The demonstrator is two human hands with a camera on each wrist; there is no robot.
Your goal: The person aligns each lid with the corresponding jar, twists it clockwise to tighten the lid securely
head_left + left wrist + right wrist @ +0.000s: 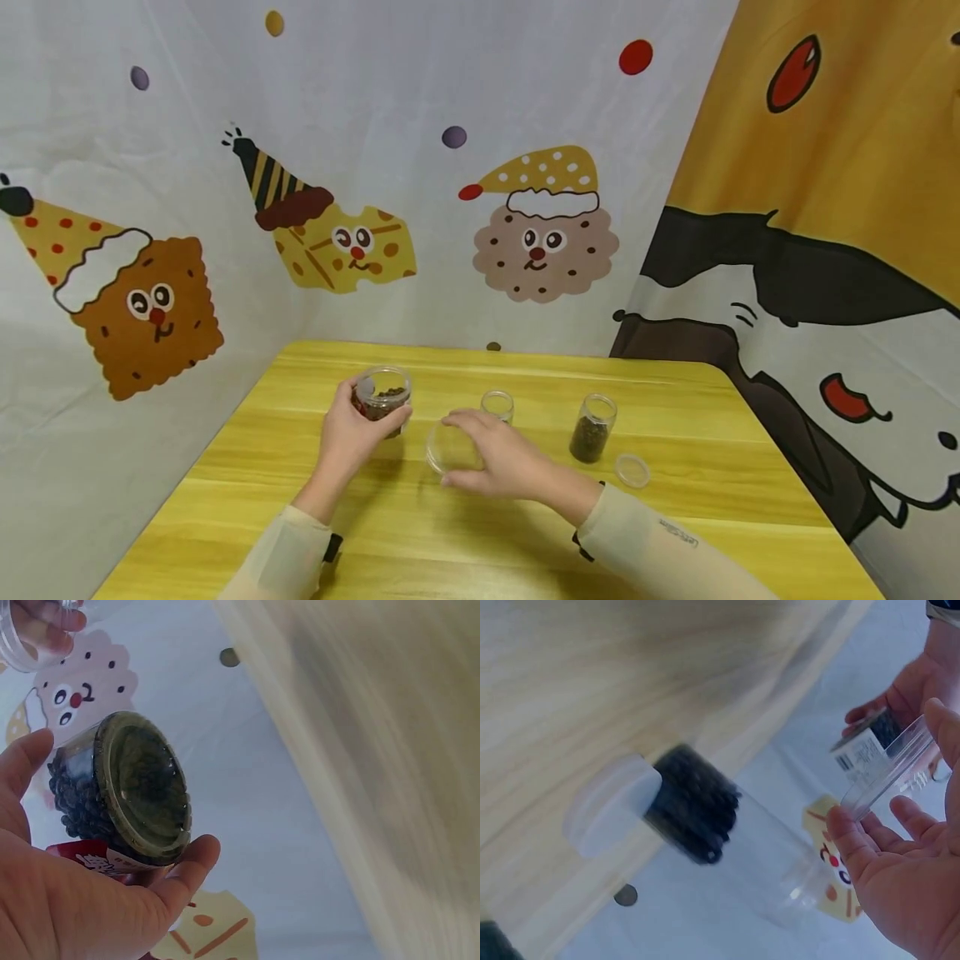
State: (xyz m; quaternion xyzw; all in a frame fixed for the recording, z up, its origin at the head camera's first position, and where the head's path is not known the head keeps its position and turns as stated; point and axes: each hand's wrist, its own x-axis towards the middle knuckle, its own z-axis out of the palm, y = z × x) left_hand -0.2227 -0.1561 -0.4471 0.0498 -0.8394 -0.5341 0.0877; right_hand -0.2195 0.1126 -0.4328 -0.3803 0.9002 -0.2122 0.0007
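Note:
My left hand [358,433] grips a clear plastic jar [384,398] round its side, above the table. Dark bean-like pieces [75,795] fill part of it, and a red and white label [94,856] shows beside the palm. The jar's top looks uncovered in the head view. To its right, my right hand [502,457] holds a round clear lid [889,769] by the rim, between thumb and fingers, apart from the jar. Behind the right hand stands a small clear jar [497,403], partly hidden; I cannot tell its contents.
A taller clear jar [591,433], partly filled with dark pieces and without a lid on it, stands right of the right hand. Beside it a loose translucent lid [632,470] lies on the yellow wooden table [450,550]. A cartoon-printed curtain [420,317] hangs behind the table.

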